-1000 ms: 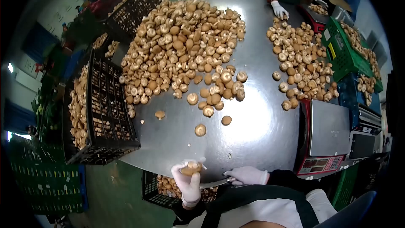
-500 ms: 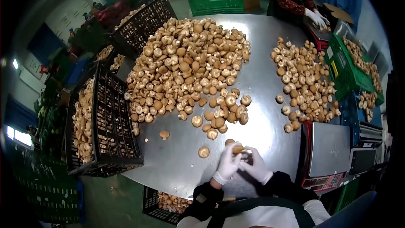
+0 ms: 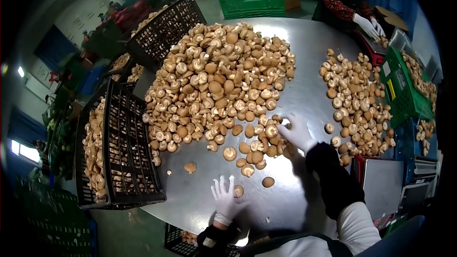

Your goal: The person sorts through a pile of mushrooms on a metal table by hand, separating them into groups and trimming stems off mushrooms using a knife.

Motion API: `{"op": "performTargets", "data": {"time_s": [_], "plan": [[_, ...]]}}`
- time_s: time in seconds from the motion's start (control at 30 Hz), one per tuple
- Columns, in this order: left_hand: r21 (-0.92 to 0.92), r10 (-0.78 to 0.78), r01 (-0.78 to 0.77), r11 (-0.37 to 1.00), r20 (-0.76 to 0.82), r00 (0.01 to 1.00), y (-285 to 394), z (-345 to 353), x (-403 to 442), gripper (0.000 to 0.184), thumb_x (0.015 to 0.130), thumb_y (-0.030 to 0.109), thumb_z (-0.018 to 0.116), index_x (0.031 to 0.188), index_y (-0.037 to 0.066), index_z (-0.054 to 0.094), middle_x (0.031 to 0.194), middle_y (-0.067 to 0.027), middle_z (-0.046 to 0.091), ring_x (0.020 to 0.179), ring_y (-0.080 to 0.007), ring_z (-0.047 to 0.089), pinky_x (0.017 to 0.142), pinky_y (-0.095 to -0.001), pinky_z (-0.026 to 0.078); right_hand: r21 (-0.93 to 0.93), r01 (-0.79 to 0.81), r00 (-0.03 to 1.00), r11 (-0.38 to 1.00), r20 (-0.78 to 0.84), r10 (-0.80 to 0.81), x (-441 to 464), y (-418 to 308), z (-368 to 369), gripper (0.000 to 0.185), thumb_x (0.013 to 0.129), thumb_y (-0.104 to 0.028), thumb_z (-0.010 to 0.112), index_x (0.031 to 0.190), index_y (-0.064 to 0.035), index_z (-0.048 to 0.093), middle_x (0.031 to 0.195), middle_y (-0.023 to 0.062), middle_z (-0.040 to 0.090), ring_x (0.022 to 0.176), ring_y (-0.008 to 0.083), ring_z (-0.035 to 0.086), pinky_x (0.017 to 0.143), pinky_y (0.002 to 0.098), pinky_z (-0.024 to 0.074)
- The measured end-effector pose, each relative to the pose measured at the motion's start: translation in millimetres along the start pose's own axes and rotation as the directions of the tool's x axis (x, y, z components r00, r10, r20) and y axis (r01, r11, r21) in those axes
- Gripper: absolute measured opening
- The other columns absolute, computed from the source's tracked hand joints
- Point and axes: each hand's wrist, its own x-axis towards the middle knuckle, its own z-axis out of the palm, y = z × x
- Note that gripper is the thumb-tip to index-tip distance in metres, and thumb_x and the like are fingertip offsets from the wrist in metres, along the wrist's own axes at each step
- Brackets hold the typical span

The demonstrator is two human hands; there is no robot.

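Observation:
My left hand (image 3: 225,203), in a white glove, is open just above the metal table with its fingers spread. Beside its fingertips lies a single shiitake mushroom (image 3: 238,191). Further forward, my gloved right hand (image 3: 297,134) reaches to the right side of a small cluster of shiitake mushrooms (image 3: 257,145). Its fingers are apart, with the tips at a pale-gilled mushroom (image 3: 271,131); I see no firm hold on it. Another brown-capped mushroom (image 3: 268,182) rests between my two hands.
A large mushroom heap (image 3: 214,81) covers the table's back left, and a second group (image 3: 359,104) lies on the right. Black crates (image 3: 133,147) stand at left. A scale (image 3: 381,183) and green crate (image 3: 404,85) are at right. A co-worker's gloved hands (image 3: 370,26) are at the far right.
My hands, together over a mushroom before, have parted. My left hand has moved left and spread; my right has reached forward to the cluster. The view has shifted slightly.

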Motion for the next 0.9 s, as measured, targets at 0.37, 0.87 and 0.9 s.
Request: {"op": "performTargets", "data": {"time_s": [0.37,0.87,0.9], "plan": [[-0.278,0.318,-0.367,0.887,-0.208,0.925,15.3,-3.9,144.4,0.088,0.062,0.047,0.083,0.133,0.005,0.052,0.129,-0.0162,0.055,0.131,-0.0418,0.036,0.114,-0.0519,0.026,-0.253,0.449,0.804,0.857,0.534,-0.264,-6.0,-37.2,23.8,0.05,0.071,-0.047,0.069,0.111,-0.0178,0.065,0.12,0.0123,0.058,0.124,0.0361,0.045,0.099,0.0562,0.0355],[-0.567,0.62,-0.639,0.521,-0.264,0.739,148.4,-26.2,87.4,0.068,0.074,0.031,0.077,0.13,0.002,0.053,0.127,-0.0193,0.052,0.119,-0.0357,0.05,0.101,-0.0432,0.04,-0.412,0.107,0.994,0.905,0.012,-0.112,-77.3,28.5,-102.3,0.029,0.073,-0.02,0.068,0.1,-0.0112,0.066,0.105,0.0089,0.061,0.107,0.0304,0.053,0.094,0.0435,0.0392],[-0.528,0.583,-0.626,0.574,-0.272,0.765,135.8,-37.7,85.0,0.073,0.071,0.034,0.079,0.131,0.002,0.052,0.127,-0.0194,0.052,0.119,-0.0363,0.05,0.101,-0.0448,0.04,-0.358,0.109,0.994,0.927,0.026,-0.107,-71.0,22.5,-96.3,0.028,0.073,-0.02,0.068,0.1,-0.0113,0.067,0.105,0.0091,0.062,0.107,0.0301,0.054,0.094,0.0434,0.0392]]}}
